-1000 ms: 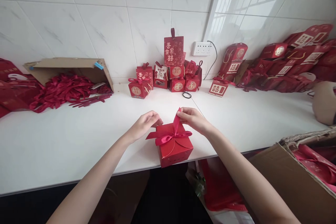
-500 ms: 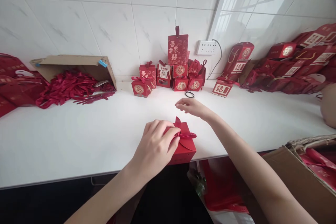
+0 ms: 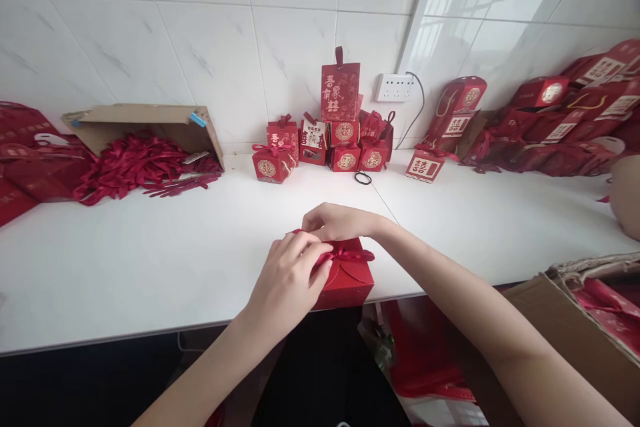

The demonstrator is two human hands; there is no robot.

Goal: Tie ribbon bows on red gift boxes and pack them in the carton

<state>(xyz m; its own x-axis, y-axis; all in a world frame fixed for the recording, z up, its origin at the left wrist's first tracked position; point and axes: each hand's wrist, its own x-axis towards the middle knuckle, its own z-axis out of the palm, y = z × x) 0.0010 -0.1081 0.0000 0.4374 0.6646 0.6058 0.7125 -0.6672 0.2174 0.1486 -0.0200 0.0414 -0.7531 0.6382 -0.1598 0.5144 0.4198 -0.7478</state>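
A red gift box with curved, overlapping top flaps sits at the table's front edge, right before me. Across its top runs a red satin ribbon, one loop pointing right. My left hand rests on the box's left side, thumb and fingers pinched on the ribbon near the middle. From behind, my right hand reaches over the back of the box with its fingers curled down beside the left fingertips. What the right fingers grip is hidden.
Loose red ribbons spill from a cardboard box at the back left. Finished red boxes stand along the wall near a power socket and a black ring. More red boxes pile up right; an open carton stands front right.
My right hand has moved left and toward me, from above the table behind the box to its top beside my left hand. The left hand keeps its pinch on the ribbon.
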